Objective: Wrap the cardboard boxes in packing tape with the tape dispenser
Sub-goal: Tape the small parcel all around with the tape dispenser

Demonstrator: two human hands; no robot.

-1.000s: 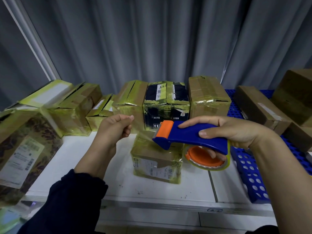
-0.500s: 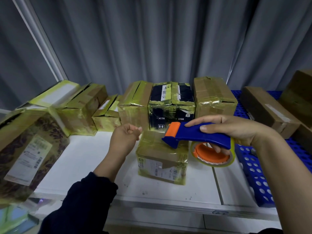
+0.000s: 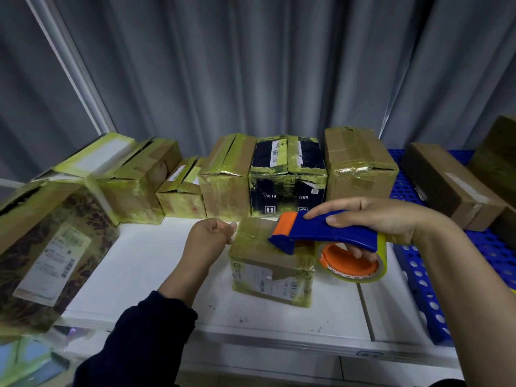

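A small brown cardboard box (image 3: pixel 268 272), already glossy with yellowish tape and bearing a white shipping label on its near face, sits on the white desk (image 3: pixel 145 269) about midway along, closer to the front edge than the back. The right hand (image 3: pixel 377 222) grasps the blue plastic tape dispenser with the orange nose (image 3: pixel 329 233), thumb and forefinger along the handle, the lower fingers hooked through the orange core of the yellowish tape roll (image 3: pixel 354 275). The nose rests at the box's top right. The left hand (image 3: pixel 208 241) is at the box's top left edge with its fingers curled in, and whether they pinch a loose tape end I cannot tell. The box looks light and stiff at its corners but slick where it is taped, so it will likely slide on the smooth desk when the tape is drawn taut. A flat palm on the lid or a grip across two opposite edges should steady it. The dispenser is rigid and best kept by its handle, away from the nose. A row of taped cardboard boxes (image 3: pixel 226 185) lines the back edge, and a blue perforated plastic tray (image 3: pixel 418 275) adjoins the right edge.
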